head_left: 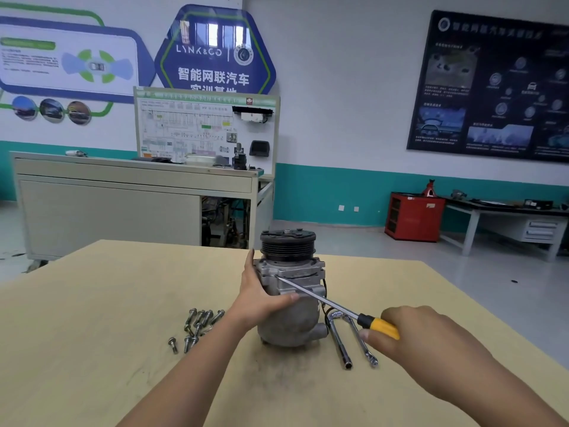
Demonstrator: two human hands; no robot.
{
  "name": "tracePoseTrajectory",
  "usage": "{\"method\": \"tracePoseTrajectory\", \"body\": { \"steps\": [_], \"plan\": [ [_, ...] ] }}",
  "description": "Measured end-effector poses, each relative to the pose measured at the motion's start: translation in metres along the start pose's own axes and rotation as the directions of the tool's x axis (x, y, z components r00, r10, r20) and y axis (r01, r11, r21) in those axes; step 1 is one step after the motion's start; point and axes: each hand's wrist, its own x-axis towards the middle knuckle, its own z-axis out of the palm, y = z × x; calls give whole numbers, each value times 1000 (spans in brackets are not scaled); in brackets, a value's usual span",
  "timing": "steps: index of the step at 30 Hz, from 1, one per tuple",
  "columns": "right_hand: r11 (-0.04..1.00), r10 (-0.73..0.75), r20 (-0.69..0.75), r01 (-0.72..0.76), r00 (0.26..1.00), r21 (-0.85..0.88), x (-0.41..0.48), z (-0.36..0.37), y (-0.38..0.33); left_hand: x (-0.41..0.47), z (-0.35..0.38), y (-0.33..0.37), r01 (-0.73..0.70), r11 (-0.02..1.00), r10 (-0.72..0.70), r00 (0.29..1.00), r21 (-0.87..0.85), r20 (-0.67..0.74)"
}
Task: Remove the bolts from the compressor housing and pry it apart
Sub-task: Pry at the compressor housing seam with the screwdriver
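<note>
Bolts (197,329) lie loose on the surface (92,303), left of the upright compressor (289,322), so prying looks like the current step. Left hand (261,298) clasps the housing; right hand (415,337) grips the screwdriver (381,327), tip at the seam, needing a firm twist next.

You look across a pale wooden table (92,334) with dark smudges on its near part. Beyond its far edge stands a grey metal cabinet (107,211), and an upright training board (191,131) printed with a wiring diagram rises at its back. A blue hexagonal sign (212,50) reading LYNK&CO hangs on the wall behind. To your right a dark poster (492,87) hangs above a red cabinet (414,215) with a red jack stand (430,188) on top, just beside a grey workbench (505,211) with drawers
</note>
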Motion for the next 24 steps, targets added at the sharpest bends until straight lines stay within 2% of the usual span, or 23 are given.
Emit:
{"method": "tracePoseTrajectory", "body": {
  "steps": [9,16,20,22,24],
  "plan": [
    [998,-8,-75,3,997,-69,-12,14,-5,1,3,-5,-49,996,57,993,71,-103],
    [994,41,-121,-53,992,-97,-18,35,-10,3,5,-9,-52,994,64,989,96,-134],
    [987,45,-97,-59,994,-147,-21,42,-12,3,5,-9,-54,991,71,988,121,-138],
    [991,47,-86,-57,995,-122,-23,42,-11,2,6,-9,-56,990,73,988,127,-139],
    [998,66,-46,-66,997,-11,-21,38,-6,0,6,-8,-56,990,73,989,132,-131]
  ]
}}
